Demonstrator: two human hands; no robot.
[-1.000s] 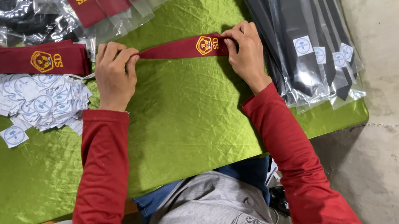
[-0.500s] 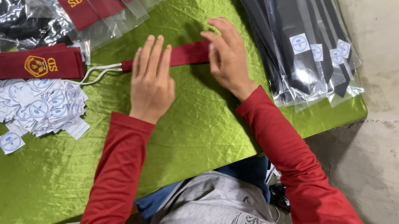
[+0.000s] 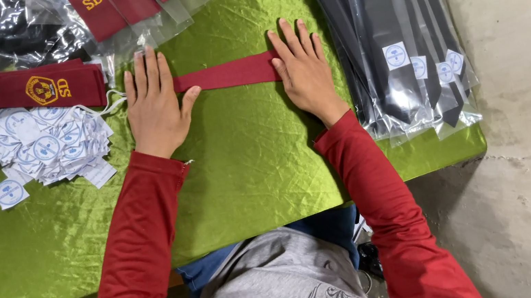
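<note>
A moment ago both hands pinched the ends of the dark red folded cloth strip point(image 3: 227, 74) and the yellow badge on it showed. Now the strip lies flat on the shiny green desk point(image 3: 247, 165) with its plain side up, and no badge shows. The left hand point(image 3: 154, 106) presses down on one end of the strip, fingers straight and close together. The right hand point(image 3: 303, 71) presses on the other end, fingers flat and a little spread. Neither hand grips anything. It looks like the strip is being smoothed flat. Beyond the left hand from the strip sits a heap of small white paper tags with blue circles point(image 3: 43, 142). Beyond the right hand lie black ties in clear plastic bags point(image 3: 395, 34).
</note>
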